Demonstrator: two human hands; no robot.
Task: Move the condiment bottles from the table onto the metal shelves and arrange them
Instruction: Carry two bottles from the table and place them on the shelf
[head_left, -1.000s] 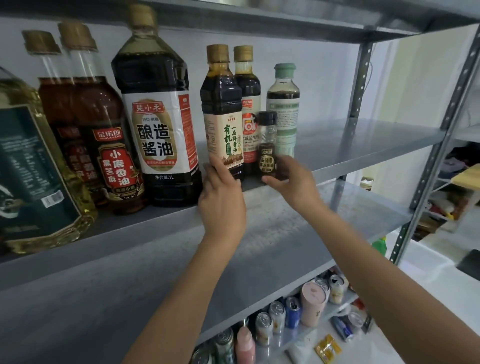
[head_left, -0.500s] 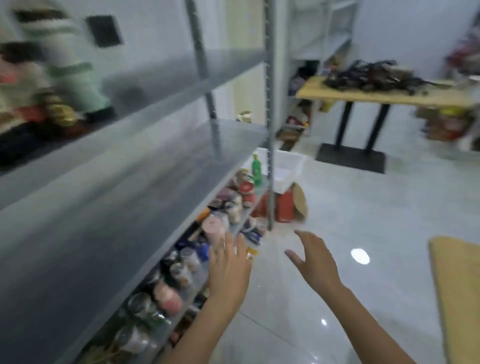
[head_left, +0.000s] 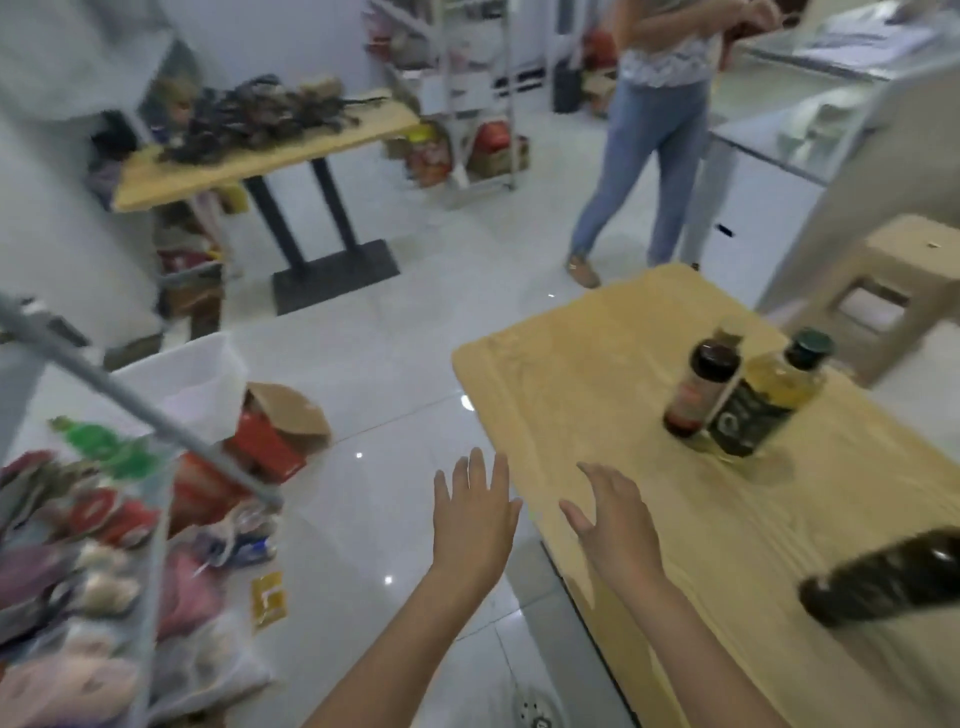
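On the wooden table (head_left: 582, 364) at the right stand a dark sauce bottle (head_left: 701, 387) and, touching it, an olive oil bottle (head_left: 766, 402) with a dark label and cap. A blurred dark bottle (head_left: 883, 584) lies near the table's right edge. My left hand (head_left: 475, 519) hovers over the floor just left of the table, fingers spread and empty. My right hand (head_left: 613, 519) is above the table's near left part, also empty with relaxed fingers. A corner of the metal shelf (head_left: 145, 415) shows at the left.
The shelf's bottom level holds several cans and packets (head_left: 78, 545). A white bin (head_left: 192, 379) and an open cardboard box (head_left: 275, 431) sit on the floor beside it. A person in jeans (head_left: 644, 145) stands beyond the table, next to a beige stool (head_left: 878, 291). Another cluttered table (head_left: 260, 140) stands farther back.
My view swung from the shelf with its bottles round to the wooden table. Both hands let go of the shelf bottles and now hover empty near the table.
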